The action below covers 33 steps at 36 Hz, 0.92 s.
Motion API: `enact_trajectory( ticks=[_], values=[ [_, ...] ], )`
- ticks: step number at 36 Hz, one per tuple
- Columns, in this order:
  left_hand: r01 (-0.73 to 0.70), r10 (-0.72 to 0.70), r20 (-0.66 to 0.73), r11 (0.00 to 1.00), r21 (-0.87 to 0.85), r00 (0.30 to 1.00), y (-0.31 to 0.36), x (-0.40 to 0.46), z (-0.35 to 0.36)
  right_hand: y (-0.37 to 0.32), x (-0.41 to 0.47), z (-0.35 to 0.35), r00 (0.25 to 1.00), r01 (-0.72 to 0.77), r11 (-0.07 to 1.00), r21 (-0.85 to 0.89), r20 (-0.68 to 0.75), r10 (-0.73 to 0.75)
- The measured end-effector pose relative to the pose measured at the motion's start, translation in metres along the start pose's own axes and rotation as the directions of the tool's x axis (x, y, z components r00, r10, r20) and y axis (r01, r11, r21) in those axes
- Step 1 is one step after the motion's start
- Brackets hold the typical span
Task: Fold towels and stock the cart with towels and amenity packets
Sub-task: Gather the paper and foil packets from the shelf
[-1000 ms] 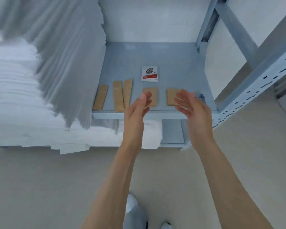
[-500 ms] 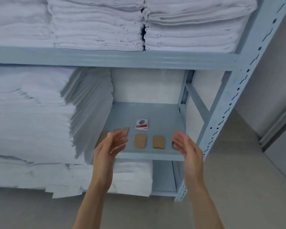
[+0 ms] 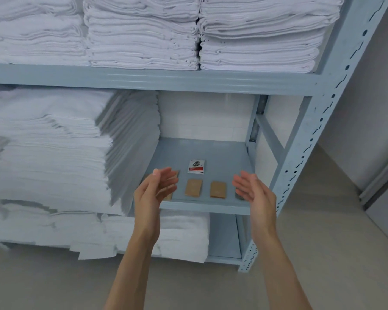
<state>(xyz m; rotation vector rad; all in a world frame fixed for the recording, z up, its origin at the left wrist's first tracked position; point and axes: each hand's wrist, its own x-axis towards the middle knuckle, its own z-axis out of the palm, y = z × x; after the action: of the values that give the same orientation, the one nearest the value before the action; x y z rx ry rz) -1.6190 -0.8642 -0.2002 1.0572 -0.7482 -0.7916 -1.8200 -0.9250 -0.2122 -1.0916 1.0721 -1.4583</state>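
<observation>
Two brown amenity packets [image 3: 193, 187] [image 3: 218, 189] lie near the front edge of a blue-grey middle shelf [image 3: 202, 208]. Behind them lies a white packet with a red band [image 3: 196, 166]. More brown packets are partly hidden behind my left hand [image 3: 154, 190]. Both hands hover in front of the shelf edge, palms facing each other, fingers straight and holding nothing. My right hand [image 3: 254, 192] covers a small dark item at the shelf's right end. Stacks of folded white towels [image 3: 143, 34] fill the upper shelf.
A tall pile of white linen [image 3: 54, 148] fills the left of the middle shelf, beside the packets. More white towels [image 3: 170, 233] lie on the bottom shelf. A perforated metal upright [image 3: 305, 142] stands at the right. Pale floor lies below.
The view has lifted from looking down on the packet shelf to facing the shelving, bringing the upper towel shelf into sight. My hands have spread apart and drawn back from the packets.
</observation>
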Motion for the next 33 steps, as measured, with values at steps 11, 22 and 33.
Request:
enact_trajectory(
  ticks=[11,22,33],
  values=[
    [-0.003,0.01,-0.153,0.999,0.05,0.988,0.012,0.006,-0.028,0.023,-0.002,0.005,0.993,-0.103,0.989,0.105,0.061,0.097],
    [0.135,-0.121,-0.225,0.99,0.046,0.967,-0.027,0.058,-0.057,0.074,0.015,0.068,0.965,-0.26,0.965,0.028,0.047,0.259],
    [0.404,-0.375,-0.25,0.912,0.074,0.893,-0.125,0.185,-0.118,0.165,0.086,0.177,0.924,-0.37,0.894,-0.254,-0.002,0.382]
  ],
)
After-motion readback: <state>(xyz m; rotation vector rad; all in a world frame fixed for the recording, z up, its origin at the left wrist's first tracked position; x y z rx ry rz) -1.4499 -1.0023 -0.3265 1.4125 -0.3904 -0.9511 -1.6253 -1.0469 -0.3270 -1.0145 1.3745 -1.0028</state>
